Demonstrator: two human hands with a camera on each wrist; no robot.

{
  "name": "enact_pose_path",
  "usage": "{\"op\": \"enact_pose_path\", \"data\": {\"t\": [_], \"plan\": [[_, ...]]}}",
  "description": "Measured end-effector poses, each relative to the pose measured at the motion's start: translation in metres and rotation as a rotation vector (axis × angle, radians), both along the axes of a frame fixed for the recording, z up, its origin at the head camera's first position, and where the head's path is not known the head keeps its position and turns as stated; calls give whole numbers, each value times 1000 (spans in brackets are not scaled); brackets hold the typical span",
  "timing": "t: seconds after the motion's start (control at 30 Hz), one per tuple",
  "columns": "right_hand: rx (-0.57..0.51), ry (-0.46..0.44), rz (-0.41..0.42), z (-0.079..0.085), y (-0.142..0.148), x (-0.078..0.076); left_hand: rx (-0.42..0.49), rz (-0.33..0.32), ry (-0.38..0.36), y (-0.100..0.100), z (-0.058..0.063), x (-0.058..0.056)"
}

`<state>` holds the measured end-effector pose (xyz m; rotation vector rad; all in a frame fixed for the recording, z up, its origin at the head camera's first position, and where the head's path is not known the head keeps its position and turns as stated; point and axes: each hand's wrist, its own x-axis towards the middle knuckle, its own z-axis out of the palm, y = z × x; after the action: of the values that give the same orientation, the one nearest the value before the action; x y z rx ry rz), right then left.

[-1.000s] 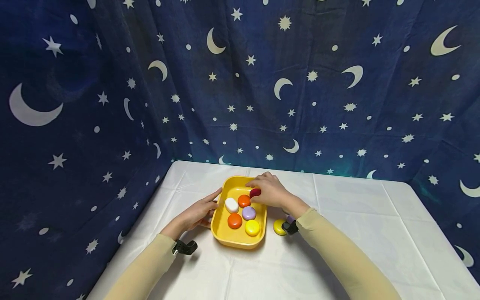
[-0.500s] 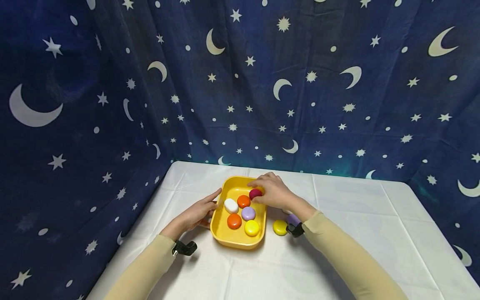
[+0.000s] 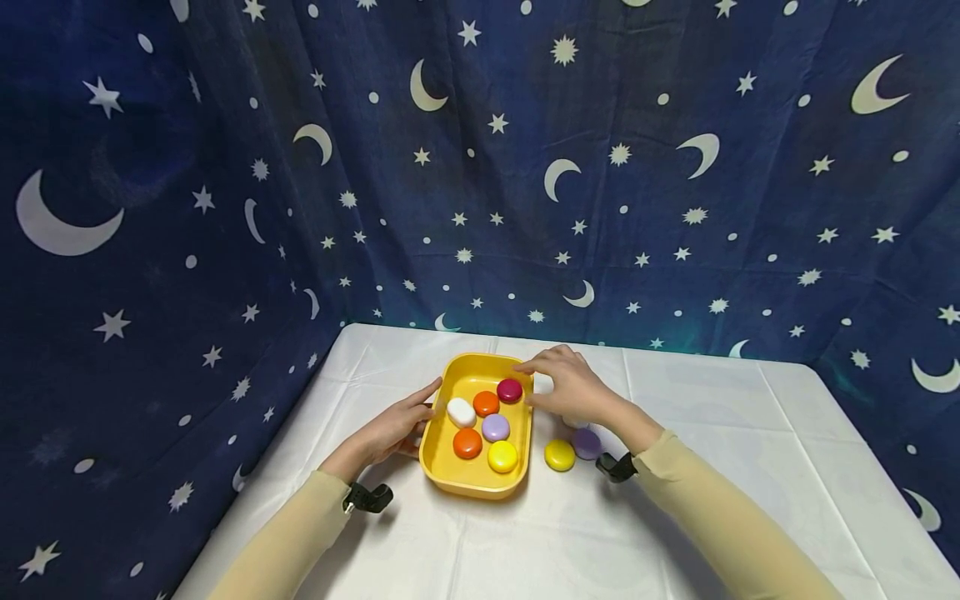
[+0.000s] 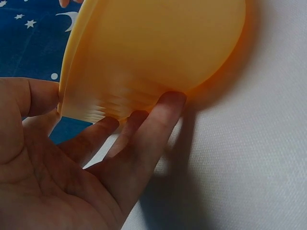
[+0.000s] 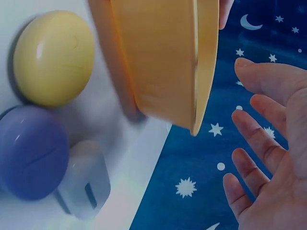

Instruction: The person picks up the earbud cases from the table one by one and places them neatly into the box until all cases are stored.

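- At the lower middle of the head view, a yellow plastic tub point(image 3: 476, 489) sits on the white-covered counter point(image 3: 420, 542); it looks light and fairly stiff, best steadied by its rim and outer wall.
- Along its left side, the left hand point(image 3: 390, 429) has its fingers apart, one digit at the rim and others against the outer wall.
- By the tub's upper-right rim, the right hand point(image 3: 566, 385) is spread, thumb apart from fingers, holding nothing.
- Inside the tub, nearest that hand, lies a dark red disc point(image 3: 509, 391); left of it are an orange disc point(image 3: 486, 404) and a white oval piece point(image 3: 461, 412), and lower down a lilac disc point(image 3: 495, 427), a second orange disc point(image 3: 467, 443) and an inner yellow disc point(image 3: 502, 457).
- Right of the tub, an outer yellow disc point(image 3: 559, 455) lies just beside a purple disc point(image 3: 587, 444); a white slotted piece point(image 5: 85, 179), clearest at lower left of the right wrist view, is close by, touching or not I cannot tell.
- Glossy and domed, the discs look hard, light, sturdy and probably slippery; a pinch across opposite edges should serve better than the rounded tops.
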<state>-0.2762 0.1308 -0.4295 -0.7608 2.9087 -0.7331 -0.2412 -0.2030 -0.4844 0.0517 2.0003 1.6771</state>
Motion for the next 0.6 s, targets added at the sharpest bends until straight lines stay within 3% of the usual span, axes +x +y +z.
{"op": "enact_pose_path", "data": {"t": [0.6], "plan": [[-31, 50, -27, -8, 51, 9, 12, 4, -6, 1, 2, 1]]}}
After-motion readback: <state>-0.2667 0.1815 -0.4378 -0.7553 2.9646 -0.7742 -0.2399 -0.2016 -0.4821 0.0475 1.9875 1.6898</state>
